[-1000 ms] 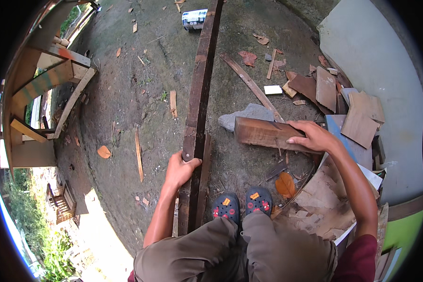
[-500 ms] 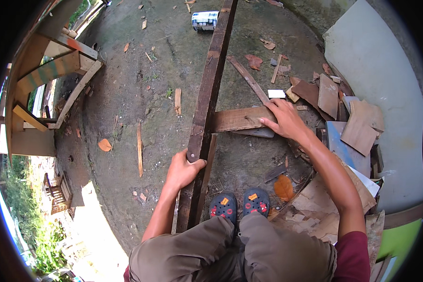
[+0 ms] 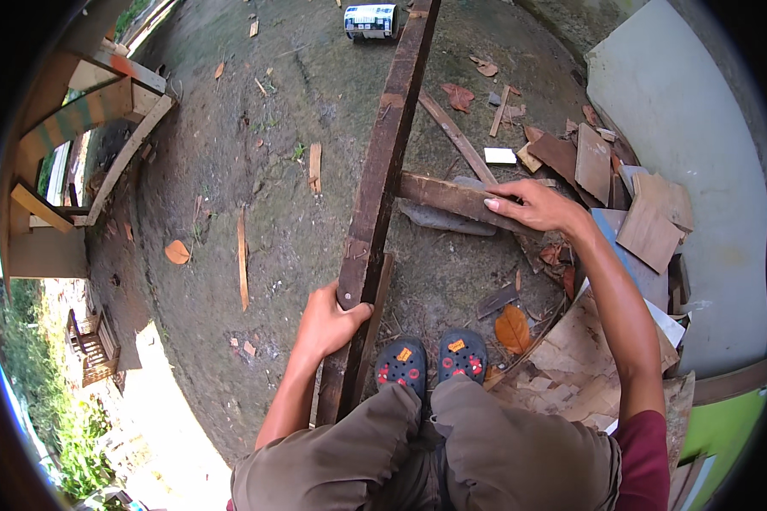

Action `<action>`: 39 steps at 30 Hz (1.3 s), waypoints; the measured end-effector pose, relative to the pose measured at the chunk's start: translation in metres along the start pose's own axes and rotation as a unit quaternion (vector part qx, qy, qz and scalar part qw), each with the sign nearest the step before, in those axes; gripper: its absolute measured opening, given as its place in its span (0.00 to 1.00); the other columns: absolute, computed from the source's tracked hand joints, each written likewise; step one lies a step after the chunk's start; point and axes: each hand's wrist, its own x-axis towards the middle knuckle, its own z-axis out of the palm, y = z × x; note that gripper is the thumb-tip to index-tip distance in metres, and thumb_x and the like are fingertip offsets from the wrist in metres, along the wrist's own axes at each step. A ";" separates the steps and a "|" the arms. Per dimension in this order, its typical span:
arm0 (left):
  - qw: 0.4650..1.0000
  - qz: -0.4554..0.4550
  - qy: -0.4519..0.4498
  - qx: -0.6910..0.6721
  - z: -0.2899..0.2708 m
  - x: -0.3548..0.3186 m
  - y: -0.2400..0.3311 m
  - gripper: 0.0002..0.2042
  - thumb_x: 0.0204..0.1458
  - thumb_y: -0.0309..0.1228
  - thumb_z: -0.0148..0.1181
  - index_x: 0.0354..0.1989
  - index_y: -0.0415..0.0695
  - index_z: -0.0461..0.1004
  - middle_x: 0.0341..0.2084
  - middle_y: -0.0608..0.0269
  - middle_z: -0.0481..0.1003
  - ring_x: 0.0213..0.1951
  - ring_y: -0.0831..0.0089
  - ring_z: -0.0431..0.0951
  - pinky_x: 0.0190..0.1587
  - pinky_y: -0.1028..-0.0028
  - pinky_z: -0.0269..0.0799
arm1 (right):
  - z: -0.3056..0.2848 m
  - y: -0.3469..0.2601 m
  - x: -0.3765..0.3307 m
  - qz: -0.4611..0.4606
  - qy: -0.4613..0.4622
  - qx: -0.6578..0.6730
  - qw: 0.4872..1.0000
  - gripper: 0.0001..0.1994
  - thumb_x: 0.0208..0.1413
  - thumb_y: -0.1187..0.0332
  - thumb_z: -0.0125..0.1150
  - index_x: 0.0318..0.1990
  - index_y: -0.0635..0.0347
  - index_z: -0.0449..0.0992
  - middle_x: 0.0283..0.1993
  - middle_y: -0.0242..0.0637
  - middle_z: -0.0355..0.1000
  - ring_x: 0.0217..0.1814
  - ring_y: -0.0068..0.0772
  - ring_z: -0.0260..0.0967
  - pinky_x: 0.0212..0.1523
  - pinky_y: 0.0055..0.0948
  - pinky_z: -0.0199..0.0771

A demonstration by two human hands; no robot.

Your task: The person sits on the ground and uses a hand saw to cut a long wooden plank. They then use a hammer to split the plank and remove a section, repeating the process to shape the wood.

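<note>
A long dark wooden beam [image 3: 372, 196] runs from beside my left leg up to the far edge of view. My left hand [image 3: 328, 324] is closed round its near part, thumb on the right side. From the beam's right side a short wooden board [image 3: 452, 198] sticks out, its narrow edge facing up. My right hand [image 3: 537, 207] grips that board's outer end, thumb along the top, other fingers mostly hidden. Whether the board is fastened to the beam I cannot tell. Another wooden strip [image 3: 382, 294] lies along the beam's near right side.
Broken boards [image 3: 652, 221] are piled at the right, before a pale panel [image 3: 682, 128]. A flat grey stone [image 3: 443, 220] lies under the short board. A can-shaped container [image 3: 371, 21] lies at the far end. A wooden frame [image 3: 128, 157] stands at left. My clogs [image 3: 463, 355] are close by.
My right hand has turned the short board from broad face up to narrow edge up, its outer end now nearer me. My left hand keeps its hold on the beam.
</note>
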 end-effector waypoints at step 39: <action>0.996 0.041 0.060 0.059 0.018 0.057 0.008 0.22 0.42 0.38 0.64 0.42 0.31 0.79 0.32 0.42 0.82 0.37 0.55 0.85 0.44 0.60 0.76 | 0.026 -0.008 0.022 -0.073 0.181 -0.254 0.947 0.29 0.49 0.53 0.74 0.52 0.65 0.73 0.47 0.54 0.76 0.50 0.60 0.74 0.48 0.50 0.74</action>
